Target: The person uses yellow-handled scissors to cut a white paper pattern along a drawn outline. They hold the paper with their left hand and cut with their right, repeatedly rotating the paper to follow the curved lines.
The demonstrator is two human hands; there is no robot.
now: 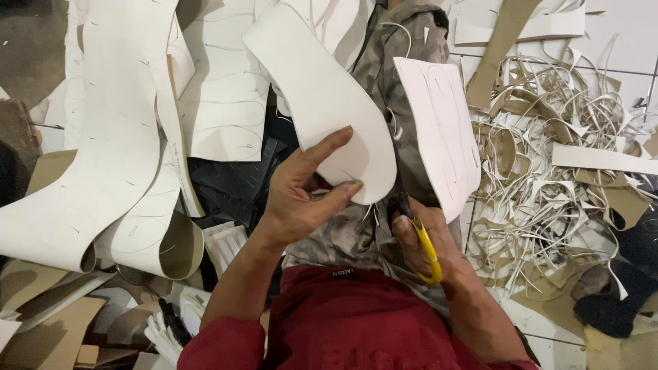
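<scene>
My left hand pinches the rounded near end of a white insole-shaped cutout, which stretches up and away from me. My right hand grips yellow-handled scissors, their dark blades pointing up between the cutout and a second white sheet piece that stands on its edge to the right. Pencil outlines show faintly on that sheet. Both hands work over my lap, above camouflage trousers and a red shirt.
Large white sheets with curved cut-outs curl across the left. A heap of thin white and tan offcut strips covers the tiled floor at right. Dark mats lie beneath, and brown board pieces at bottom left.
</scene>
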